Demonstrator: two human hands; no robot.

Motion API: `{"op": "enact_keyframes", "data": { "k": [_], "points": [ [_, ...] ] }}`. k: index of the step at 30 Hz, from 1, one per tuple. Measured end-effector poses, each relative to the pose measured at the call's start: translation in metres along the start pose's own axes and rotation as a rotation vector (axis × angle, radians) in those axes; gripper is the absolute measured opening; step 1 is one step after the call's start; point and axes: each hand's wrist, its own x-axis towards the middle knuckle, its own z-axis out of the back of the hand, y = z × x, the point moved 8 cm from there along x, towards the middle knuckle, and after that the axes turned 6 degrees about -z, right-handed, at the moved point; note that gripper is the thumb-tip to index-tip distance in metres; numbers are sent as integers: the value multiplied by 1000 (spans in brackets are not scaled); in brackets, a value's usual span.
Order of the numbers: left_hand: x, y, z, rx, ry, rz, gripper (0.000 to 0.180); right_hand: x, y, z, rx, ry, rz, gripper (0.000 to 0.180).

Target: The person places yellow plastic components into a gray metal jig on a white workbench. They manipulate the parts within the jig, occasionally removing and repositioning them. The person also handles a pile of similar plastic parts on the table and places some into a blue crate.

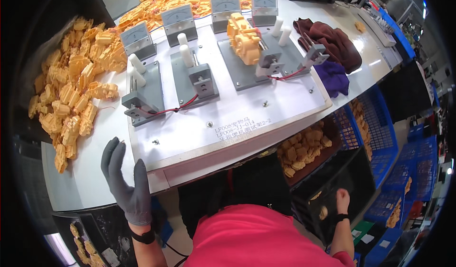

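My left hand (126, 181), in a grey glove, is open in front of the table's left part, thumb and fingers apart with nothing between them. My bare right hand (342, 201) is closed over a black bin (350, 174) at the lower right; whether anything is inside the fingers is hidden. A yellow-orange plastic piece (324, 213) lies in that bin below it. On the white board (190, 134) stand grey fixtures with white pegs, such as the leftmost fixture (145, 93). A yellow-orange plastic gearbox (244, 38) sits on a fixture right of the middle, touched by neither hand.
Piles of similar gearboxes (71, 91) cover the table's left and back. Several analog meters (178, 22) stand behind the fixtures, joined by red and black wires. Brown cloth (330, 41) and purple cloth (332, 79) lie at right. Blue crates (380, 138) and a box of yellow pieces (304, 145) stand lower right.
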Motion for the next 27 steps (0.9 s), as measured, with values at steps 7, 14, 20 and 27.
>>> {"op": "enact_keyframes", "data": {
  "k": [7,14,20,27],
  "points": [
    [-25,33,-42,-222,62,154,48,-70,500,15,264,287,635,9],
    [-28,35,-38,-243,37,181,51,-146,674,-49,16,358,1299,17],
    [-32,39,-42,-280,-7,233,47,-137,671,-73,89,479,1226,8],
    [-34,42,-41,-248,17,247,47,-135,671,-72,64,488,1213,11]
  ]
}}
